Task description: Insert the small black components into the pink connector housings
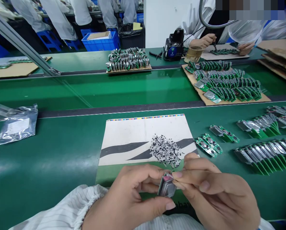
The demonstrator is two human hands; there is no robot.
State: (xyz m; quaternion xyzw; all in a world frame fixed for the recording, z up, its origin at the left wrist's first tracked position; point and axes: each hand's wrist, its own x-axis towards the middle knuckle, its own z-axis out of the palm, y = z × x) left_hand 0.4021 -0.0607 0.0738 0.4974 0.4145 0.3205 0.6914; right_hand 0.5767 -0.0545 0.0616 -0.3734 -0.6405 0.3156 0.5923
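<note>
My left hand (135, 195) holds a small circuit board module (167, 187) on edge, with a grey metal face and a pinkish patch at its top. The fingers of my right hand (212, 188) are pinched at the module's upper right corner; a thin light strip shows at the fingertips, too small to name. Just beyond lies a pile of tiny black-headed parts with metal legs (165, 150) on a printed card sheet (126, 134). To the right of the sheet lie loose green circuit boards (208, 144), and farther right a row of upright boards (265, 156).
Across the green conveyor (90, 89), cardboard trays hold rows of boards (229, 81) and a dense board cluster (128, 59). A silvery bag (18, 124) lies at left below a metal frame bar (20, 38). A co-worker's hands (202, 41) work at the far bench beside pliers (156, 55).
</note>
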